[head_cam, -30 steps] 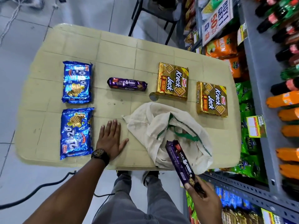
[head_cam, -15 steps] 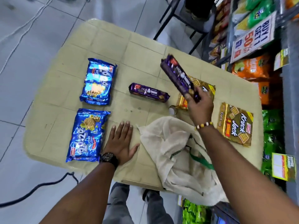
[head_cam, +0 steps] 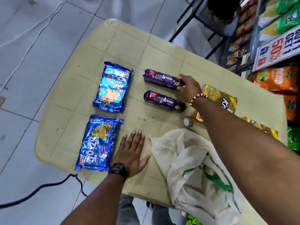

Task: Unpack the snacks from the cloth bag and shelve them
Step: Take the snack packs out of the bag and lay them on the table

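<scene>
Two purple Hide & Seek packs lie side by side mid-table. My right hand (head_cam: 190, 87) grips the right end of the far purple pack (head_cam: 159, 78), which rests on the table. The near purple pack (head_cam: 163, 101) lies free just below it. Two blue 20-20 cookie packs (head_cam: 112, 87) (head_cam: 97, 143) lie at the left. My right forearm partly covers two gold Krack Jack packs (head_cam: 223, 99) (head_cam: 261, 126). The crumpled white cloth bag (head_cam: 190, 161) sags over the near right edge. My left hand (head_cam: 131, 153) lies flat and open on the table between the near blue pack and the bag.
The beige tiled table (head_cam: 126, 46) stands beside store shelves (head_cam: 276, 78) of snack bags on the right, with a 50% sign above. A dark chair frame (head_cam: 209, 25) stands behind the table. A black cable (head_cam: 40, 189) runs over the floor at left. A small round cap (head_cam: 187, 122) sits near the bag.
My right hand carried the second purple pack from above the bag and set it down on the table beyond the first one. The left hand stayed flat.
</scene>
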The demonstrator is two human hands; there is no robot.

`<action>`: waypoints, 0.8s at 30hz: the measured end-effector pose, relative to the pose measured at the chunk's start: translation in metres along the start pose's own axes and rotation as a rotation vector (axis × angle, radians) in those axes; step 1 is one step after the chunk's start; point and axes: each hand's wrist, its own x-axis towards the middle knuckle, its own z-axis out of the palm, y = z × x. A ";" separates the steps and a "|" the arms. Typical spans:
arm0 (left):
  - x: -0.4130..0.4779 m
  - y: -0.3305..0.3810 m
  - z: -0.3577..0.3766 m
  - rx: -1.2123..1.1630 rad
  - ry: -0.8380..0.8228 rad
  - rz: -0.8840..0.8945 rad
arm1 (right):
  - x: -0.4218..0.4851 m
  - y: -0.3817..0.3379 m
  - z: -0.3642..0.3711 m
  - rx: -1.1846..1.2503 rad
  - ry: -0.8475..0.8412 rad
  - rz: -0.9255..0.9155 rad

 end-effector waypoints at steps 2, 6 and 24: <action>0.000 0.000 -0.001 -0.002 -0.017 -0.001 | -0.005 -0.001 -0.005 -0.030 0.013 0.055; 0.001 0.001 -0.005 -0.007 -0.049 -0.004 | -0.047 0.004 -0.023 0.141 0.162 0.112; 0.005 0.027 -0.056 0.045 -0.125 -0.114 | -0.377 0.205 -0.062 0.289 0.447 0.578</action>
